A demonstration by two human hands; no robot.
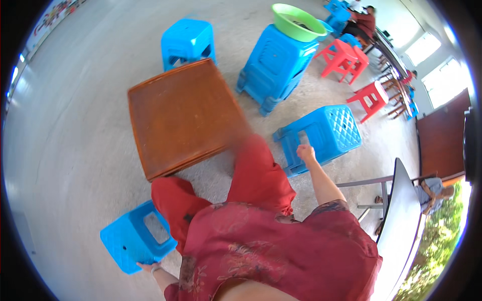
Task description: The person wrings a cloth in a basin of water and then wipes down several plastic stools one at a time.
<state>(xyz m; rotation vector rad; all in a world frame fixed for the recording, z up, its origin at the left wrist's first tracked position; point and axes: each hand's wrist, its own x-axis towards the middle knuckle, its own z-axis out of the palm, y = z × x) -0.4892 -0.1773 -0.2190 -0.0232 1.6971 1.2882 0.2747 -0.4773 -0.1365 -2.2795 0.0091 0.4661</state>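
At the lower left, my left hand point(147, 266) holds the edge of a blue plastic stool point(126, 240), which looks tipped beside my left leg. My right hand point(305, 151) is in front of a stack of blue plastic stools point(320, 131); its fingers look curled, and whether they grip anything is unclear. A square brown wooden tabletop point(184, 116) lies before my knees. Beyond it stands another blue stool point(188, 35). A light green plastic basin point(297, 22) with something dark in it rests on a tall stack of blue stools point(278, 64).
Red plastic stools point(371, 99) stand at the right. A white-topped table point(401, 218) with metal legs is at my right, with a person point(433, 193) beyond it. Other people sit at long tables point(393, 52) at the upper right.
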